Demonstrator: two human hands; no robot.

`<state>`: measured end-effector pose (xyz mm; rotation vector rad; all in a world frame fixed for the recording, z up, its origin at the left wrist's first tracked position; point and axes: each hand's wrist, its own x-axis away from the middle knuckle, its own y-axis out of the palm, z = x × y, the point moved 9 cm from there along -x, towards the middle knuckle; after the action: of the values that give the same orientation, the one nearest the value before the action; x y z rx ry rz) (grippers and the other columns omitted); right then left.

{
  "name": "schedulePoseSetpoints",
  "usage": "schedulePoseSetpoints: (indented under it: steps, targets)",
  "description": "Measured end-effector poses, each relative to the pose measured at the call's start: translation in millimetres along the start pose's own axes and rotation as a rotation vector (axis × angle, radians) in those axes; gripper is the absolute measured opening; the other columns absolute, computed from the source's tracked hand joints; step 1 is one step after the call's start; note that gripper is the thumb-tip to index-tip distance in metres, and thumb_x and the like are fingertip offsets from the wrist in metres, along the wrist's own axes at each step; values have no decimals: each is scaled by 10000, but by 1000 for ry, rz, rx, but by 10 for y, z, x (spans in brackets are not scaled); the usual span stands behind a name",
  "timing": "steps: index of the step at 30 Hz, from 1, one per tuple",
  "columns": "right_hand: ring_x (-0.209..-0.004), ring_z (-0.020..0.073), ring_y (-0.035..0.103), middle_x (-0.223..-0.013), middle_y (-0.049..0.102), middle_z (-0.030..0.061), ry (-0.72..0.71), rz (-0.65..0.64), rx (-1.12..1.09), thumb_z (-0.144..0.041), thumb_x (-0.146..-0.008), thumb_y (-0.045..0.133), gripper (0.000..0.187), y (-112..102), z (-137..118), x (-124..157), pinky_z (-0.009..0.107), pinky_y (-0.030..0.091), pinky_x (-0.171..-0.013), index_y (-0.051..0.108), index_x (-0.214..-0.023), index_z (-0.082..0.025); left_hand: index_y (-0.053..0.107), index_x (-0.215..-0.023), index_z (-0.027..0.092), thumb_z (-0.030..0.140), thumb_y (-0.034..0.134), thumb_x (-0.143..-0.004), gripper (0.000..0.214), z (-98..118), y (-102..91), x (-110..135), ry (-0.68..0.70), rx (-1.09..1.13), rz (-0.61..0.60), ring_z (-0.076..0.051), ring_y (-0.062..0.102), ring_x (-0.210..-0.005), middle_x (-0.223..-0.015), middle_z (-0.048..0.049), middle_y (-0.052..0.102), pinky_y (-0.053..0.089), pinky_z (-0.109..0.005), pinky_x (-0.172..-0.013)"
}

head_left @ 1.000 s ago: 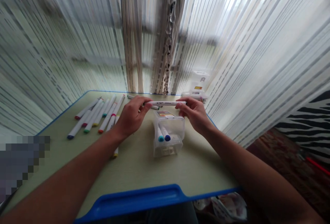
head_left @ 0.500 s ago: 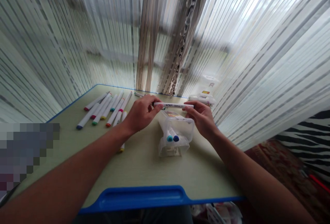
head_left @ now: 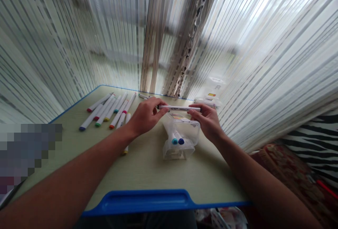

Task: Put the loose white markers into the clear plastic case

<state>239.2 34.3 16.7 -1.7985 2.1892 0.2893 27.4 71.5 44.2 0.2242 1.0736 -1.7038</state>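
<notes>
A white marker [head_left: 179,108] lies level between my two hands, with dark print along its barrel. My left hand [head_left: 148,114] pinches its left end, where a dark tip shows. At the other end, the fingers of my right hand [head_left: 206,118] are closed on the barrel. Just below the marker, a clear plastic case [head_left: 186,130] rests on the table with its lid open toward me. Inside it lie a marker with a teal end [head_left: 174,141] and one with a dark blue end [head_left: 181,141].
Several white markers with coloured ends [head_left: 105,111] lie loose on the left of the table [head_left: 148,176]. Another clear case [head_left: 208,100] stands at the back right. A blue trough [head_left: 145,199] edges the front, and string curtains [head_left: 116,39] hang behind.
Both hands stay on the marker, which has shifted very slightly to the right in view. The case and the loose markers look the same.
</notes>
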Motion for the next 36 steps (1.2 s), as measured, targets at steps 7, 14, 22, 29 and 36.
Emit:
schedulePoseSetpoints:
  steps: [7, 14, 22, 29, 36]
  targets:
    - [-473, 101, 551, -628, 645, -25, -55, 10, 35, -351, -713, 867, 308, -10, -53, 12, 249, 462, -439, 758, -956, -195, 724, -980, 144, 415, 523, -972, 338, -2, -21, -11, -24, 12, 6, -153, 559, -677, -846, -56, 689, 419, -265, -619]
    - [-497, 118, 598, -654, 692, 6, -101, -6, 71, -348, -711, 872, 274, 9, -229, 48, 250, 478, -429, 787, -924, -200, 711, -944, 152, 494, 502, -972, 402, -61, -65, -7, -94, 88, 43, -132, 451, -555, -588, 22, 514, 320, -245, -527]
    - [-484, 130, 656, -734, 773, 59, -227, 89, 106, -323, -762, 846, 254, -130, -647, 67, 229, 483, -398, 776, -944, -160, 630, -1115, 163, 452, 415, -1020, 372, -146, -53, 32, -167, 221, 47, -124, 539, -555, -746, -19, 639, 404, -236, -544]
    - [-450, 160, 661, -735, 772, 97, -287, 291, 144, -285, -725, 874, 191, -495, -1143, 273, 259, 461, -369, 799, -864, -179, 624, -1141, 167, 450, 402, -1023, 378, -203, -11, 52, -187, 240, 20, -123, 572, -583, -812, -36, 678, 441, -240, -575]
    - [-415, 186, 638, -634, 730, 45, -151, 321, 260, -341, -795, 800, 149, -789, -1398, 969, 284, 462, -340, 799, -929, -273, 654, -1117, 149, 429, 422, -1007, 380, -192, 16, 67, -187, 221, -11, -124, 553, -569, -827, -50, 693, 434, -238, -559]
